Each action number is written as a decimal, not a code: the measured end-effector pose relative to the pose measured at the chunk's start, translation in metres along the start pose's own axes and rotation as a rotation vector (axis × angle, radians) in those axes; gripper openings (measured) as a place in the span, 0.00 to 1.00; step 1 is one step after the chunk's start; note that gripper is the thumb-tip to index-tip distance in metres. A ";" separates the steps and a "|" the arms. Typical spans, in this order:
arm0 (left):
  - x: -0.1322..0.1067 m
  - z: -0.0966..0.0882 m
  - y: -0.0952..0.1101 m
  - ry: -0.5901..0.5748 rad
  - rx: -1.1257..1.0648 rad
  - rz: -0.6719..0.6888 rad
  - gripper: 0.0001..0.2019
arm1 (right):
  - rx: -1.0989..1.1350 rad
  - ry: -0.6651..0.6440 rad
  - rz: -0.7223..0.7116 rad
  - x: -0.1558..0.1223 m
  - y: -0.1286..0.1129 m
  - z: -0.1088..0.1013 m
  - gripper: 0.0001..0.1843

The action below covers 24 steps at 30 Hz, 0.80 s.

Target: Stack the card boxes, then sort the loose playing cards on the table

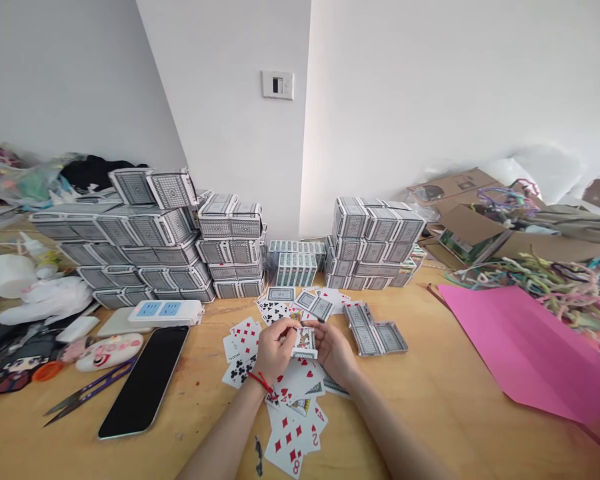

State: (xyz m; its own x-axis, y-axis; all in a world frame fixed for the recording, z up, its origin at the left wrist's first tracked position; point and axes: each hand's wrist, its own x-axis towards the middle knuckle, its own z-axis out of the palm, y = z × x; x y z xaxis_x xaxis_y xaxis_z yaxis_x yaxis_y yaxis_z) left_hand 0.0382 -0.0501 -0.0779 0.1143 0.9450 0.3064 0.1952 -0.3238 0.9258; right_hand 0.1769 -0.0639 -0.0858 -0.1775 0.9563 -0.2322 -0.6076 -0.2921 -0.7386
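My left hand point(275, 348) and my right hand point(334, 349) meet over the middle of the table, pinching a picture playing card point(305, 339) from both sides. A grey-patterned edge along its bottom looks like a folded flap, though the fingers cover part of it. Loose playing cards point(287, 443) lie face up and overlapping beneath and in front of my hands. More face-up cards point(245, 338) sit left of my left hand, and some face-down cards point(281, 294) lie beyond. Right of my right hand rests an L-shaped piece of folded grey-backed cards point(365, 331).
Tall stacks of card-covered blocks stand at the left point(160, 229), centre-left point(230, 250) and right point(375, 243). A black-screened phone point(145, 383), snips point(90, 393) and a power strip point(166, 312) lie left. Pink paper point(535, 347) and a filled cardboard box point(545, 247) occupy the right.
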 end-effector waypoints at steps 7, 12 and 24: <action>0.000 -0.004 0.000 -0.081 0.016 0.034 0.10 | -0.050 -0.110 0.173 0.001 -0.005 -0.016 0.12; 0.001 -0.005 -0.004 -0.120 -0.006 0.002 0.11 | -0.072 -0.133 0.219 0.002 -0.008 -0.024 0.12; 0.001 0.003 -0.005 -0.115 -0.189 -0.159 0.14 | -0.230 0.016 -0.166 0.006 0.013 -0.008 0.17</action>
State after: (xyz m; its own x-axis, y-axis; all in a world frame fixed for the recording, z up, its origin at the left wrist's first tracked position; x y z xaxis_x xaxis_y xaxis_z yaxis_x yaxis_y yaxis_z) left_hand 0.0400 -0.0479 -0.0835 0.2090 0.9683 0.1369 0.0352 -0.1474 0.9885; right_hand 0.1744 -0.0618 -0.1021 -0.0770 0.9915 -0.1050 -0.4352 -0.1282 -0.8912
